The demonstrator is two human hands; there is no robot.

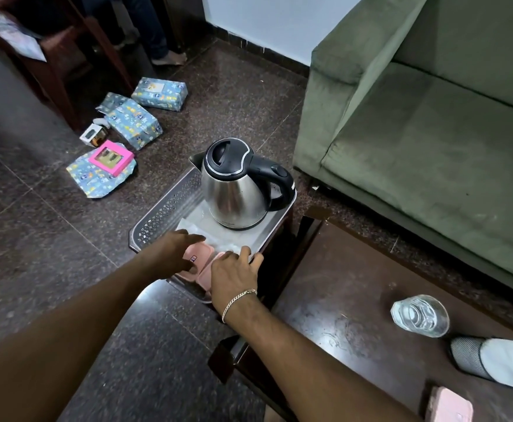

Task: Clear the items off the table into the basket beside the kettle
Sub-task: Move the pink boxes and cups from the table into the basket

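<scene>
Both forearms are extended forward and downward toward the basket [160, 214], a grey perforated tray-like container in which the kettle [237, 184] stands. The left hand [170, 254] is held palm-down over the basket's near end, nearer the viewer than the kettle, with fingers spread and slightly curled; nothing is seen gripped in it. The right hand [233, 277], with a chain bracelet [238, 301] at the wrist, is laid palm-down just beside the left, its fingers loosely bent over the pink container [198, 260]; whether the container is actually grasped cannot be told. The pink container is seen as two pale pink, rounded plastic parts lying side by side at the basket's near end, in front of the kettle, one bearing a small dark label; both are partly covered by the hands. White paper [194, 226] lies under the kettle's base.

To the right of the kettle and nearer the viewer, a dark wooden bench [340, 300] carries a clear glass [419, 315], a grey-and-white slipper [492, 360] and a pink object [450, 406] cut off by the frame edge.
</scene>
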